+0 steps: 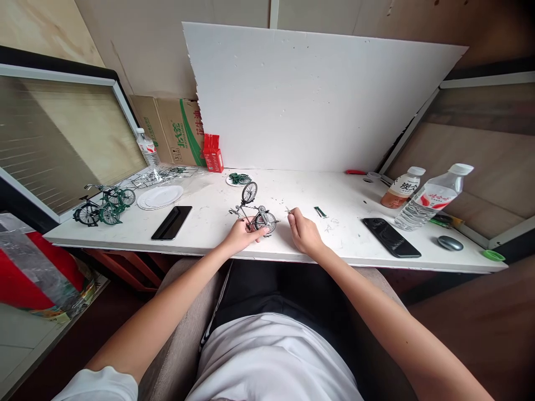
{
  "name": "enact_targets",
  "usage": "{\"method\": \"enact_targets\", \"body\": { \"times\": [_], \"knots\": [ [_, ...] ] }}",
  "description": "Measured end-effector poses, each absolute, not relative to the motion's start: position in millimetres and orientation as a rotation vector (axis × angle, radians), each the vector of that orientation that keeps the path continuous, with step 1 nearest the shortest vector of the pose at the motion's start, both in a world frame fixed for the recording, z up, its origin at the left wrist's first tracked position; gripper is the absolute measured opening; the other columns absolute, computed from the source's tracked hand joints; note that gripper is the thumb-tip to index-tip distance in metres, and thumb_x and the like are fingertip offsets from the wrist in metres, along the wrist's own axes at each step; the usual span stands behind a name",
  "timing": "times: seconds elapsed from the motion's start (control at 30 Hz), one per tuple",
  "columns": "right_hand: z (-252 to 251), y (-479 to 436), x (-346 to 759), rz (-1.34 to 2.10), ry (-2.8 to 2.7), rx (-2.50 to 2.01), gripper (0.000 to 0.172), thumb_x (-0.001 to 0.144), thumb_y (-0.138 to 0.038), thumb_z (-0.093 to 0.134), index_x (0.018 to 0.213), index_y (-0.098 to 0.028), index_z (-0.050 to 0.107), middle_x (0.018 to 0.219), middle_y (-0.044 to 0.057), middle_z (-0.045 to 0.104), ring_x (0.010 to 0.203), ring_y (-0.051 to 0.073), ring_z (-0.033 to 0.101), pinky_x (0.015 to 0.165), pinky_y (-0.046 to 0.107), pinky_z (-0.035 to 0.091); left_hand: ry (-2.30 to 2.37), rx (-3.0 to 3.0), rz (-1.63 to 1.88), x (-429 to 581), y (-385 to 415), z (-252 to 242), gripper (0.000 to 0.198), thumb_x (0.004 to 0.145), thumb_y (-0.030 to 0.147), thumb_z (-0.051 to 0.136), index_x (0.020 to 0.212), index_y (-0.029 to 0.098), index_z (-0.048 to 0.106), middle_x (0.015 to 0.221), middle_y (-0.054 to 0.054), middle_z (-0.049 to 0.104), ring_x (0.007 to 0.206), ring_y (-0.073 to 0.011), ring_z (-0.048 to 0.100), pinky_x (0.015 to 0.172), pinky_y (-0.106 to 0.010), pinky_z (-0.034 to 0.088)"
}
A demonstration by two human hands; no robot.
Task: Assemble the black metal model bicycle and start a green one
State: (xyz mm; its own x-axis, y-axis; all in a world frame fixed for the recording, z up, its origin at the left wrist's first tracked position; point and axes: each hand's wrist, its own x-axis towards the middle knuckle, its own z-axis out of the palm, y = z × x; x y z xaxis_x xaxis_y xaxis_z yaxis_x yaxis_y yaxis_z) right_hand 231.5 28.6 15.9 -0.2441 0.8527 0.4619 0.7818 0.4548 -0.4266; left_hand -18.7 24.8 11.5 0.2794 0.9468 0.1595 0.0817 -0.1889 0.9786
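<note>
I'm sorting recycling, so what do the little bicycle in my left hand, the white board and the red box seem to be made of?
Bicycle: metal or plastic, can't tell which; dark, with silvery glints suggesting some gloss. White board: probably matte foam, given its ragged left edge. Red box: likely smooth printed card, with folded panels.

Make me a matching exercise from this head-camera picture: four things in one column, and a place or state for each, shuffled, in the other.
Column one
1. Left hand
2. Right hand
3. Red box
4. Mouse

Column two
A. By the cardboard box at the back
B. Pinching a small thin piece
C. On the table, between a phone and a green ring
D. Holding a small model bicycle

Right pairs: 1-D, 2-B, 3-A, 4-C
</note>
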Motion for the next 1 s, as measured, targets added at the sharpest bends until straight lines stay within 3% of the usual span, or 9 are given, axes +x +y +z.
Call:
{"method": "enact_targets", "body": {
  "times": [0.13,0.27,0.5,0.73,1.0],
  "knots": [
    [14,31,230,0.08,-2.118,-1.277,0.041,0.117,-0.048,0.026,0.102,-0.026,0.057,0.091,0.006,0.069,0.072,0.024,0.061,0.064,0.034,0.042,1.014,1.513,1.12,-20,28,8,0.048,0.081,0.056,0.089,0.101,0.016,0.073,0.09,-0.007,0.077,0.063,-0.0144,0.068,0.061,-0.027,0.055],
    [14,29,230,0.042,-2.123,-1.119,0.037,0.117,-0.038,0.029,0.115,-0.024,0.063,0.109,0.011,0.067,0.08,0.023,0.064,0.07,0.035,0.051,1.045,1.482,1.149,-19,31,4,0.047,0.082,0.057,0.088,0.099,0.016,0.071,0.071,-0.003,0.072,0.064,-0.0174,0.07,0.059,-0.027,0.056],
    [9,29,229,-0.102,-2.117,-0.977,0.033,0.116,-0.038,0.045,0.131,-0.026,0.072,0.106,0.011,0.067,0.086,0.023,0.067,0.069,0.034,0.053,1.08,1.49,1.173,-18,30,6,0.046,0.081,0.056,0.088,0.095,0.016,0.069,0.066,-0.002,0.071,0.06,-0.0188,0.071,0.061,-0.03,0.058],
    [5,33,230,-0.201,-2.116,-0.967,0.032,0.114,-0.035,0.05,0.128,-0.027,0.078,0.101,0.011,0.069,0.093,0.026,0.064,0.07,0.037,0.053,1.059,1.575,1.141,-18,30,-1,0.046,0.084,0.056,0.085,0.102,0.016,0.069,0.08,-0.004,0.074,0.062,-0.0168,0.071,0.062,-0.029,0.059],
    [4,34,230,-0.228,-2.129,-0.975,0.032,0.114,-0.031,0.049,0.124,-0.028,0.079,0.101,0.012,0.067,0.095,0.027,0.062,0.066,0.036,0.051,1.108,1.588,1.159,-17,29,-1,0.045,0.085,0.057,0.084,0.101,0.017,0.068,0.082,-0.005,0.076,0.062,-0.018,0.072,0.064,-0.03,0.059]
  ]
}}
